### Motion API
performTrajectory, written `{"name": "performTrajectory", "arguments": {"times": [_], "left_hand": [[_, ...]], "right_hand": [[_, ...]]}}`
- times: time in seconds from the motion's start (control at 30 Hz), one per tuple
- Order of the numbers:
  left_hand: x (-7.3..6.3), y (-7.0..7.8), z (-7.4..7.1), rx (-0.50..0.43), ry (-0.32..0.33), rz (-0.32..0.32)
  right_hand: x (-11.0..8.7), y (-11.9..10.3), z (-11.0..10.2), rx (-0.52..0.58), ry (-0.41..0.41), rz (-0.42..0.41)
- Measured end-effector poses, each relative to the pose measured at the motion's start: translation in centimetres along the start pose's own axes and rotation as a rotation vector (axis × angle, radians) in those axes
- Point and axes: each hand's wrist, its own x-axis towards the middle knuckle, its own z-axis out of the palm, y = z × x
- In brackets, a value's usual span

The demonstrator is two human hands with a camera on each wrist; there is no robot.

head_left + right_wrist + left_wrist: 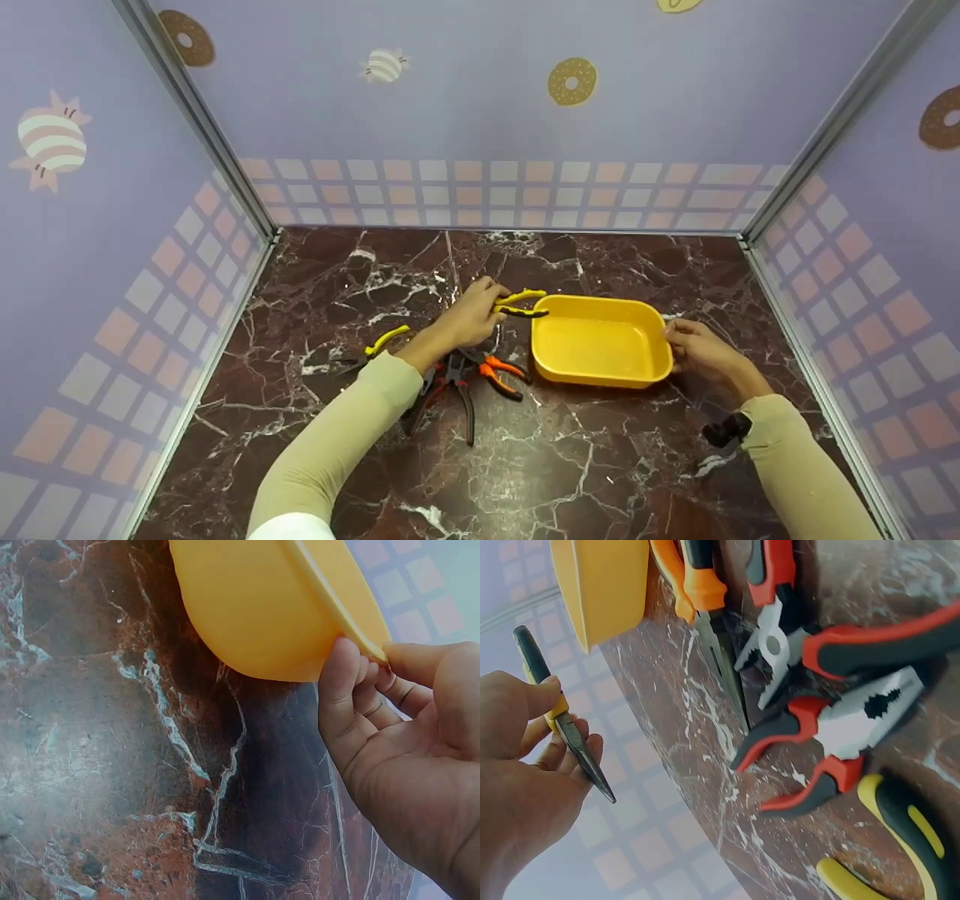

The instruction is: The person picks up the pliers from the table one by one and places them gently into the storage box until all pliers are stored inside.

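Note:
In the head view my left hand [472,316] holds a pair of long-nose pliers [571,736] with yellow-and-black handles. Their handle ends reach the left rim of a yellow plastic container [600,352], raised off the marble surface by an amount I cannot tell. The left wrist view shows thumb and fingers pinching them near the pivot, tips pointing away from the container. At the container's right end, my right hand [703,349] pinches the rim between thumb and fingers. No tool shows inside the container.
Left of the container lie orange-and-black long-nose pliers [706,591], red-and-black pliers [868,714], a second red-handled pair [885,645] and yellow-and-black pliers [909,819]. My left forearm partly covers them in the head view. Patterned wall panels [465,112] enclose the back and sides.

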Motion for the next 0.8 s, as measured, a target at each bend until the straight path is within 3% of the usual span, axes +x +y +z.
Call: {"name": "performTrajectory", "arguments": {"times": [0.33,0.8], "left_hand": [[0.8,1.2,1.2,-0.007,-0.042,0.013],[1.9,2.6,2.0,-0.013,-0.041,0.055]], "right_hand": [[0.2,0.3,-0.2,0.010,-0.019,-0.022],[0.4,0.9,0.0,0.063,-0.009,-0.058]]}}
